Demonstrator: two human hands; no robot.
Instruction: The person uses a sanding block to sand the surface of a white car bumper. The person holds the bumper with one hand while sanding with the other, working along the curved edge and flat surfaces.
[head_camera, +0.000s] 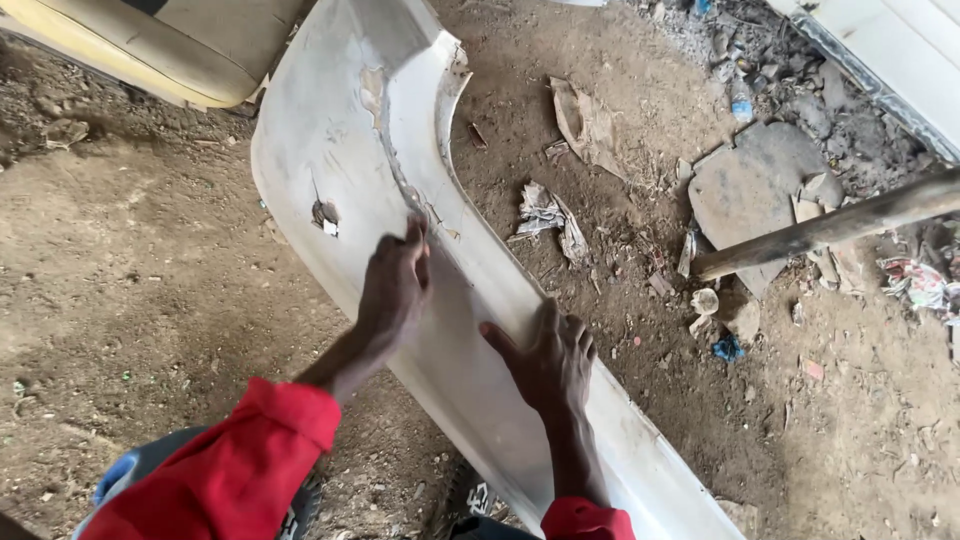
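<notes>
Left hand (393, 285) pressed flat, fingers together, on white car bumper panel (330, 120); right hand (552, 362) spread wide, palm down on same panel, lower centre of frame. Panel lying diagonally on dirt floor (130, 290), upper left to bottom right. Wooden pole (830, 228) and flat stone (750, 180) at right, crumpled paper (545, 215) near centre.

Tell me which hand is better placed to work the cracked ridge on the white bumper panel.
Probably the left hand: its fingertips already touch the cracked ridge of the white bumper panel. The right hand lies flat lower down, steadying it.
</notes>
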